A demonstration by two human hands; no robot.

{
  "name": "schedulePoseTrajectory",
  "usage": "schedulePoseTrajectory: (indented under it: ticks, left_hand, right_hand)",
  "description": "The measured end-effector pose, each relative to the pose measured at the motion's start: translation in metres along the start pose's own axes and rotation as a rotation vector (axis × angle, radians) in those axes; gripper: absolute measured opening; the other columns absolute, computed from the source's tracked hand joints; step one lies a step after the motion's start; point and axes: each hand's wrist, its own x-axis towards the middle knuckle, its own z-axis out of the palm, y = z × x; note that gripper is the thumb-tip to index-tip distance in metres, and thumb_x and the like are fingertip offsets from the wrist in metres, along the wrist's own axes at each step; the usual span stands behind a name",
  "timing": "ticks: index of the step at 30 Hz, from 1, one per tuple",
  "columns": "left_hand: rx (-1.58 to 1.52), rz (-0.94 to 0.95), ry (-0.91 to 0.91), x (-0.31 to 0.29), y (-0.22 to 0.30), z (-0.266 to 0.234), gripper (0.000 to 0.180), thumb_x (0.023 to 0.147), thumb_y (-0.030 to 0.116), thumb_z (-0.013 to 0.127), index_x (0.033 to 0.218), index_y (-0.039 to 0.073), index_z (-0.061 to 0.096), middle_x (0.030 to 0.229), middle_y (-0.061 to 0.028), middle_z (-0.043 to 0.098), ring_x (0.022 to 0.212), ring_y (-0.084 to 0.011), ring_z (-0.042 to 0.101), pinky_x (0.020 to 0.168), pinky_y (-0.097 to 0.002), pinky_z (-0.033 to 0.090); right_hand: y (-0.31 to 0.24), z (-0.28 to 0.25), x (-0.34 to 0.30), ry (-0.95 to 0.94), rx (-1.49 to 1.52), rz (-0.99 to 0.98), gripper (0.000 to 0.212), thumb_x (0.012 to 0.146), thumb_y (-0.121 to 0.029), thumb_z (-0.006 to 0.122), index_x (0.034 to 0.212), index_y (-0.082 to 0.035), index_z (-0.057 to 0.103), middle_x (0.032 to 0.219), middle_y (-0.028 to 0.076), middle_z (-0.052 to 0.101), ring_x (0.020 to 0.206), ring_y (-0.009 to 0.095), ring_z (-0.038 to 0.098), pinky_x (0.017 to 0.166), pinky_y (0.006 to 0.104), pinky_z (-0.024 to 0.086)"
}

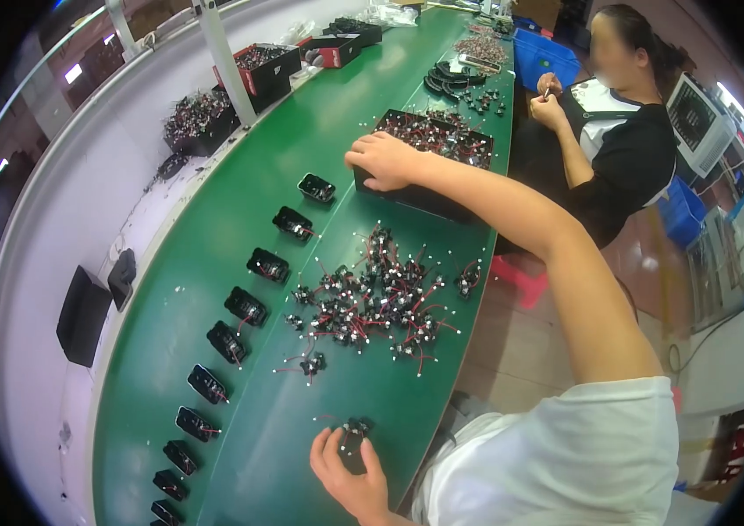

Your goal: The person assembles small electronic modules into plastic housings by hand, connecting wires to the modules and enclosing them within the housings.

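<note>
Near the table's front edge my left hand (pixel 350 473) curls its fingers and thumb round a small black housing (pixel 352 449). A dark part with thin wires (pixel 357 427) shows at its far end. My right arm stretches far across the table. At its end my right hand (pixel 385 161) grips the near left corner of a black box (pixel 424 200), which is full of small wired parts (pixel 442 140). Its fingertips are partly hidden. Between my hands lies a loose pile of black parts with red wires and white tips (pixel 367 294).
A curved row of black housings (pixel 246 306) runs along the left of the green table (pixel 258 438). Bins of parts (pixel 262 70) stand on the ledge by the wall. Black curved pieces (pixel 451 83) lie beyond the box. A co-worker (pixel 617 131) sits at the right, beside a blue crate (pixel 543 60).
</note>
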Motion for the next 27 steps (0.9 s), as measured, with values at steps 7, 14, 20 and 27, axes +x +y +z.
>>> schedulePoseTrajectory:
  ticks: [7,14,20,27]
  left_hand:
    - [0.069,0.067,-0.018,-0.004,-0.005,0.002,0.033,0.077,0.006,0.074,0.109,0.004,0.065,0.119,-0.0152,0.061,0.111,-0.034,0.056,0.095,-0.0437,0.045]
    - [0.074,0.073,-0.045,-0.004,-0.007,0.006,0.028,0.075,0.003,0.076,0.101,0.004,0.065,0.108,-0.0121,0.063,0.105,-0.0331,0.057,0.091,-0.0432,0.046]
    - [0.097,0.061,-0.002,-0.001,-0.004,0.008,0.025,0.077,0.003,0.074,0.099,0.002,0.063,0.102,-0.0126,0.064,0.099,-0.0334,0.058,0.087,-0.0424,0.046]
    - [0.151,-0.153,0.097,0.002,0.011,-0.002,0.031,0.089,0.026,0.071,0.107,0.001,0.065,0.106,-0.0191,0.066,0.1,-0.0379,0.061,0.091,-0.046,0.048]
  right_hand:
    - [-0.011,0.002,-0.01,0.037,0.044,0.005,0.044,0.072,-0.019,0.072,0.113,-0.013,0.058,0.117,0.01,0.059,0.122,0.029,0.053,0.105,0.0444,0.04]
    - [-0.076,-0.038,-0.015,0.451,0.305,-0.064,0.041,0.075,-0.014,0.071,0.114,-0.01,0.06,0.126,0.013,0.057,0.125,0.033,0.051,0.106,0.047,0.04]
    - [-0.24,-0.081,-0.106,0.107,0.788,-0.488,0.021,0.083,-0.023,0.071,0.098,-0.009,0.065,0.093,0.008,0.064,0.083,0.028,0.064,0.07,0.0405,0.053]
    - [-0.329,-0.036,-0.138,0.017,1.094,-0.314,0.038,0.083,-0.018,0.072,0.116,-0.006,0.057,0.118,0.009,0.057,0.096,0.028,0.06,0.079,0.0394,0.054]
